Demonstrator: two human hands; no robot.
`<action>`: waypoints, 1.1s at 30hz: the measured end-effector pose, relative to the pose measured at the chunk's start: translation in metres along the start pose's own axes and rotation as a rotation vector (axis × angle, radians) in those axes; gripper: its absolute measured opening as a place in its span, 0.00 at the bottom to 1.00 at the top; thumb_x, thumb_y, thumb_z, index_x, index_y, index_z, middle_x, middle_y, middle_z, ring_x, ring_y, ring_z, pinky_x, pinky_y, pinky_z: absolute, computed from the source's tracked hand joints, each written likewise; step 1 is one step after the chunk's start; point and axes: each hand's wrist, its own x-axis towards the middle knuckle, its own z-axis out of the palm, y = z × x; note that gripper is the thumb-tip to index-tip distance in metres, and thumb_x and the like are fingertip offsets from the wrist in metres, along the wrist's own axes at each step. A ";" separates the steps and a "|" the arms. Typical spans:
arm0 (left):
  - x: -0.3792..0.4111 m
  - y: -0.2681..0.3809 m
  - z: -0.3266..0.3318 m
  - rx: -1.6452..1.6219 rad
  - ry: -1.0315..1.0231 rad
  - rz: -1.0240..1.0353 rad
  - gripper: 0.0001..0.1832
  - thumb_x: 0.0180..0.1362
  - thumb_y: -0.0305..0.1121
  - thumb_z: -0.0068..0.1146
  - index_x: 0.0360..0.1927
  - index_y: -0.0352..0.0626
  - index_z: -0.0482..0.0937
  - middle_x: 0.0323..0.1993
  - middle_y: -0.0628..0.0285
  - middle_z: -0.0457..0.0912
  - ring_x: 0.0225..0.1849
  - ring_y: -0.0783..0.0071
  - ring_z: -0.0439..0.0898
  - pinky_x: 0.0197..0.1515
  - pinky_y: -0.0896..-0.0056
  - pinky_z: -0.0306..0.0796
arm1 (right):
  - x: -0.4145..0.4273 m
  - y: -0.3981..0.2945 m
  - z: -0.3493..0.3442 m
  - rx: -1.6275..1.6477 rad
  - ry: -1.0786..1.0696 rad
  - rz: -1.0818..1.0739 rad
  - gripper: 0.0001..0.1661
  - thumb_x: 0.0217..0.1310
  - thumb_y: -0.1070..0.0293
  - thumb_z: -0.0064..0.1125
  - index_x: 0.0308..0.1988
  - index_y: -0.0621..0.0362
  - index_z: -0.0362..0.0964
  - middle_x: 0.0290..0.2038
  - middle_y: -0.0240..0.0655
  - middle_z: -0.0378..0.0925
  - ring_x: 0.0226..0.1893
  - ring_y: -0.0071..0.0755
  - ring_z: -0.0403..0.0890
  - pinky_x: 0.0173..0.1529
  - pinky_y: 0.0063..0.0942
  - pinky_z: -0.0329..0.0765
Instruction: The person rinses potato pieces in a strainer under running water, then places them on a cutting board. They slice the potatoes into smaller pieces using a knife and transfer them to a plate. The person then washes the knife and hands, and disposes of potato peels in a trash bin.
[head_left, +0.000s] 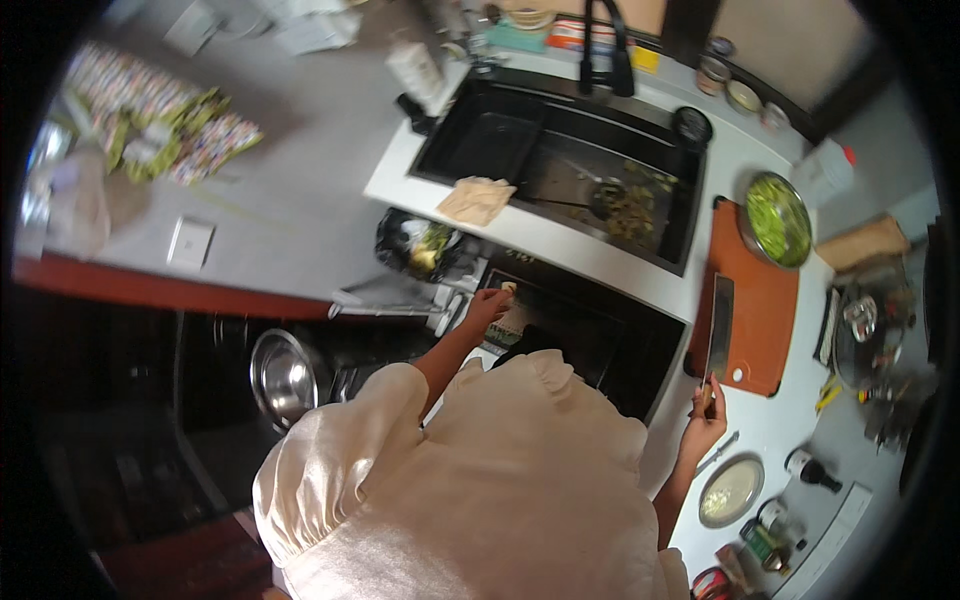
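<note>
My right hand (707, 416) grips the wooden handle of a cleaver (721, 322). Its broad blade lies along the near left side of an orange cutting board (761, 322). At the far end of that board, a steel bowl of chopped green leaves (778, 220) overlaps the edge. In front of the sink cabinet, my left hand (491, 306) has a small pale piece (509, 287) at its fingertips, too small to identify. Beyond this hand sits a bin lined with a black bag (390, 244), with food scraps inside.
A black sink (480, 135) with plant scraps in its right basin lies ahead, under a black faucet (624, 67). A beige cloth (476, 201) rests on its front ledge. To the right are a plate (731, 491) and several bottles (814, 469). A steel bowl (285, 379) is at left.
</note>
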 end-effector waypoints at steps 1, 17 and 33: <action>0.007 -0.018 -0.025 0.048 0.136 0.005 0.32 0.53 0.46 0.72 0.56 0.41 0.72 0.44 0.61 0.81 0.46 0.71 0.81 0.49 0.68 0.74 | 0.006 -0.006 0.010 -0.014 -0.043 -0.079 0.19 0.67 0.74 0.63 0.57 0.62 0.78 0.47 0.32 0.83 0.44 0.22 0.78 0.48 0.20 0.74; 0.159 0.179 -0.013 0.325 -0.066 1.033 0.10 0.64 0.34 0.61 0.45 0.40 0.80 0.37 0.57 0.85 0.36 0.65 0.85 0.40 0.64 0.78 | 0.029 -0.096 0.156 -0.611 -0.170 -0.303 0.32 0.53 0.63 0.75 0.58 0.51 0.75 0.31 0.44 0.85 0.31 0.52 0.85 0.35 0.42 0.79; 0.327 0.419 0.275 0.930 -0.404 1.004 0.23 0.53 0.33 0.66 0.53 0.44 0.77 0.60 0.52 0.75 0.47 0.52 0.84 0.51 0.56 0.75 | 0.119 -0.140 0.283 -0.577 -0.076 -0.092 0.29 0.54 0.68 0.71 0.47 0.54 0.58 0.32 0.47 0.83 0.35 0.60 0.85 0.39 0.50 0.79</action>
